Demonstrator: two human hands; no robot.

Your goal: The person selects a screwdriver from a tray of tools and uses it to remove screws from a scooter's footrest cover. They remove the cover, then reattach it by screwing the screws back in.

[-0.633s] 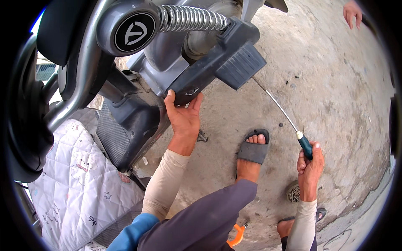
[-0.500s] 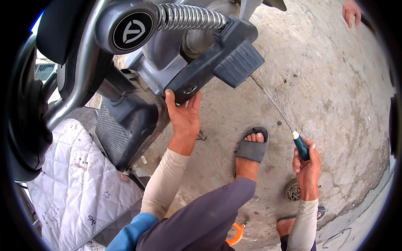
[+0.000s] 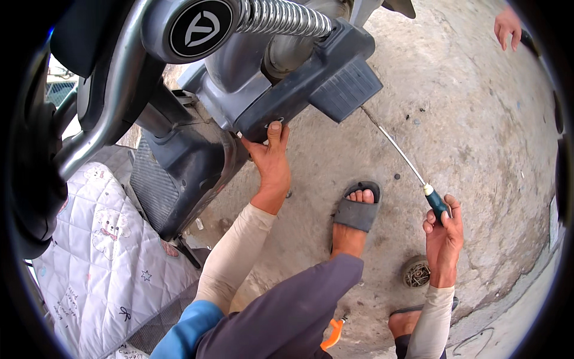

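Note:
A long screwdriver (image 3: pixel 435 200) with a green handle and pale collar is in my right hand (image 3: pixel 445 242), fingers closed around the handle's end. Its thin shaft slants up and left to the ribbed block on the dark plastic cover (image 3: pixel 287 102) of a grey electric scooter (image 3: pixel 230 78). The tip is hidden at the block's lower edge. My left hand (image 3: pixel 270 167) grips the cover's lower edge, a thumb pressed on its face near a small oval opening. The other fingertips are partly out of sight behind the edge.
A coil spring (image 3: pixel 284 17) runs above the cover. A quilted white cloth (image 3: pixel 113 239) lies at the left. By my right forearm stands a round bowl (image 3: pixel 408 262) of screws. An orange-handled tool (image 3: pixel 332 334) lies near my leg. Another person's hand (image 3: pixel 508 27) shows at upper right.
My left hand has turned and shifted its hold, its thumb now over the oval opening. My right hand and the screwdriver handle have moved slightly right. The view has shifted a little.

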